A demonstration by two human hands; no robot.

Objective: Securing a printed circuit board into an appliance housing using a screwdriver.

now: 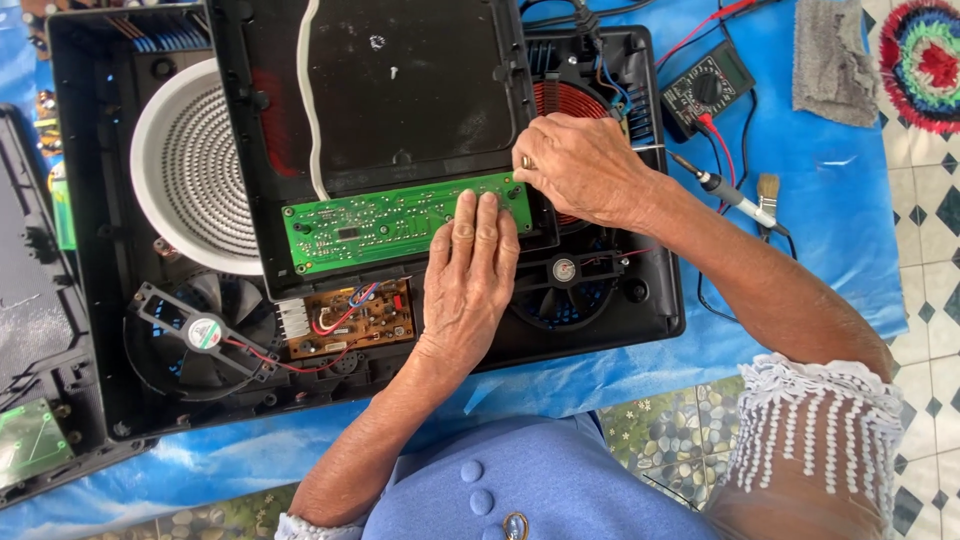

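An opened black double induction cooker [655,300] lies on a blue sheet. Its flipped top panel [400,80] rests over the middle and carries a long green circuit board [370,225]. My left hand [470,280] lies flat, fingertips pressing the right part of the green board. My right hand [580,165] is curled at the board's right end with its fingers pinched together; what it holds is hidden. A white coil disc [185,170] sits to the left, and a red copper coil [570,100] shows beyond my right hand.
A brown circuit board [350,320] and two fans [200,335] [565,270] sit in the casing. A multimeter [705,85], soldering iron [735,195], small brush [768,190] and grey cloth [835,60] lie to the right. Another black panel [30,330] lies at far left.
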